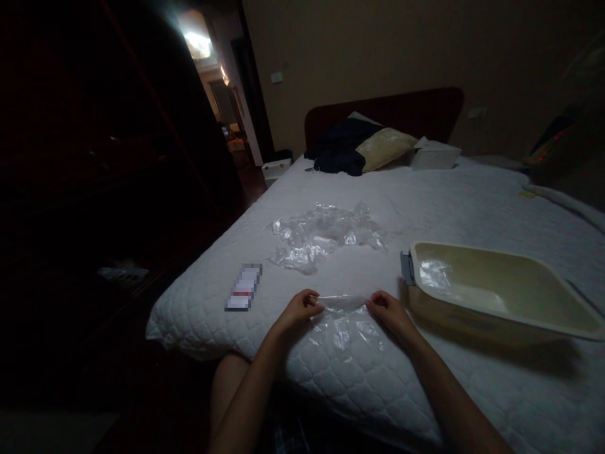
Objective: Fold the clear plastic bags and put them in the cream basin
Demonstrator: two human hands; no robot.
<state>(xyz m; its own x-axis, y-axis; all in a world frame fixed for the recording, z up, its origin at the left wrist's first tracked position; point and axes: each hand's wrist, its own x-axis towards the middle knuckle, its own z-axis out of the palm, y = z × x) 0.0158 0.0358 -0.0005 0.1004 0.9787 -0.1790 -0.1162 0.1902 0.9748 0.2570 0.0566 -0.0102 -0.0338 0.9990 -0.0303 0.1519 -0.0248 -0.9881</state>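
A clear plastic bag (pixel 341 325) is stretched between my hands, low over the near edge of the bed. My left hand (pixel 302 309) pinches its upper left corner between thumb and fingers. The upper right corner is pinched the same way by my right hand (pixel 385 307). Below the taut top edge, the film hangs in shiny wrinkles on the quilted cover. Farther up the bed lies a loose heap of crumpled clear plastic bags (pixel 326 233).
Right of my hands stands a cream plastic bin (pixel 496 271) with a grey latch and some clear plastic inside. A blurred-out phone-like object (pixel 243 287) lies left on the white quilted bed (pixel 203 321). Dark clothing (pixel 340 145), a pillow (pixel 385 149) and a white box (pixel 435 156) sit by the headboard.
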